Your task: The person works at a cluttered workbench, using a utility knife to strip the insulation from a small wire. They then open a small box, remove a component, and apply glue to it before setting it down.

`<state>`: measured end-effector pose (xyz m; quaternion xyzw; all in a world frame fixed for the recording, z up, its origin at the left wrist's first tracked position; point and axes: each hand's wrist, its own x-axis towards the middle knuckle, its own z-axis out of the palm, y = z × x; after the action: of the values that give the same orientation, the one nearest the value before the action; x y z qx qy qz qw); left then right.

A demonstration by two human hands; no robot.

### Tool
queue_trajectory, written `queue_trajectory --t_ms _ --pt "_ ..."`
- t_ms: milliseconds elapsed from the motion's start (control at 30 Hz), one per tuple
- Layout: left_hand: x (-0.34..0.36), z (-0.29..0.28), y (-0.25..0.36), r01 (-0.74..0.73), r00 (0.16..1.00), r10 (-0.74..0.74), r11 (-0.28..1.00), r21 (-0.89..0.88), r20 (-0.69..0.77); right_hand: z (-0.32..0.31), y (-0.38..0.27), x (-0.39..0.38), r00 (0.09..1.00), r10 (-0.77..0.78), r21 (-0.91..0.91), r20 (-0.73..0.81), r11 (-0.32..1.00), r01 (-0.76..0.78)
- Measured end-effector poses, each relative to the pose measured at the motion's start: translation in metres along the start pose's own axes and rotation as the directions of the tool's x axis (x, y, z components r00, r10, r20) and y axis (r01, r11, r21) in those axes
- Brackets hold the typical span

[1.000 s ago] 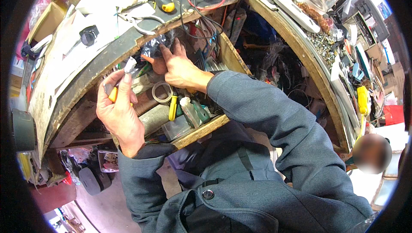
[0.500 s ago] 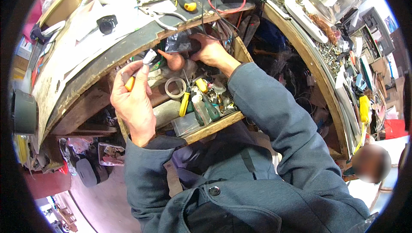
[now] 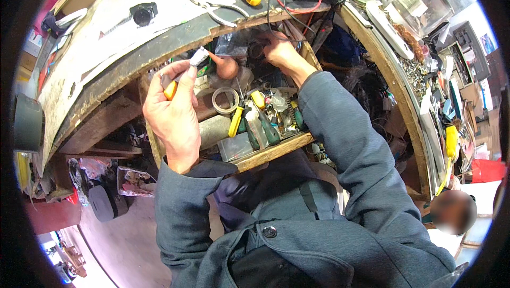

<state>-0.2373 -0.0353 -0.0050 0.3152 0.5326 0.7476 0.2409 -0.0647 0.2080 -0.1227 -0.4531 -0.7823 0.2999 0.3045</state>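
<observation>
A small white piece (image 3: 199, 57) is pinched between the left hand's (image 3: 175, 113) thumb and fingers, over the drawer's (image 3: 276, 151) 11 o'clock side. It is judged light, stiff, perhaps slippery, and best gripped by 2 opposite sides. A yellow item (image 3: 170, 90) (mostly hidden) is tucked behind. At 3 o'clock, the right hand (image 3: 284, 53) is bent inward; its grip cannot be told. At 4 o'clock, an orange bulb (image 3: 227, 68) is seen.

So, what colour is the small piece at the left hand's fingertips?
The small piece is mostly white, seen in the head view.
</observation>
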Motion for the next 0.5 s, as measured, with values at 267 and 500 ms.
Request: queue_trajectory --t_ms 267,500 --pt "0.001 0.0 0.001 -0.014 1.0 0.014 1.0 -0.015 0.007 -0.004 0.007 -0.007 0.923 -0.377 -0.376 -0.072 0.868 0.325" --pt "0.003 -0.004 0.0 0.0 1.0 0.0 0.999 -0.032 0.006 -0.025 -0.048 -0.02 0.942 -0.328 -0.577 -0.064 0.782 0.233"
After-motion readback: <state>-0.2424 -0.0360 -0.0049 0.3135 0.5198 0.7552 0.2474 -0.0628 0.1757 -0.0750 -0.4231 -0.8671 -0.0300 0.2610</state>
